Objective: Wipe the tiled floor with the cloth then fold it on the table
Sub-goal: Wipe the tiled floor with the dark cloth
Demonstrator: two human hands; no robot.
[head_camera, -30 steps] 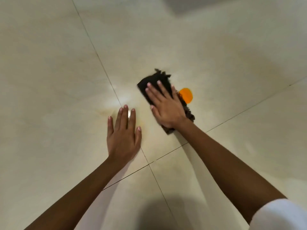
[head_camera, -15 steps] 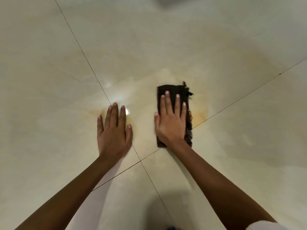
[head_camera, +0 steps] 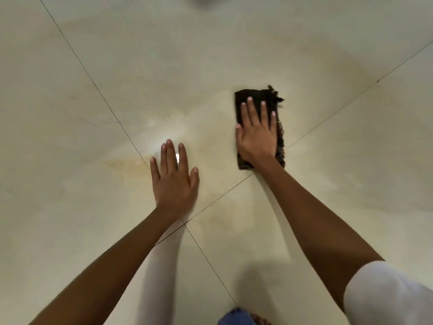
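Observation:
A dark brown folded cloth [head_camera: 251, 96] with a frayed right edge lies flat on the cream tiled floor [head_camera: 117, 66]. My right hand [head_camera: 257, 134] presses on it with straight fingers and covers most of its lower half. My left hand [head_camera: 174, 181] rests flat on the floor with spread fingers, to the left of the cloth and nearer to me, beside a grout line. A faint orange-yellow smear shows on the tile left of my left hand.
Thin dark grout lines cross just below my left wrist [head_camera: 185, 224]. A bright glare spot [head_camera: 164, 134] lies above my left fingers. A blue fabric bit and toes [head_camera: 243, 319] show at the bottom edge. No table is in view.
One second ago the cloth lay slanted with an orange spot at its right; my right hand turned it upright over that spot, and the spot no longer shows. My left hand stayed planted.

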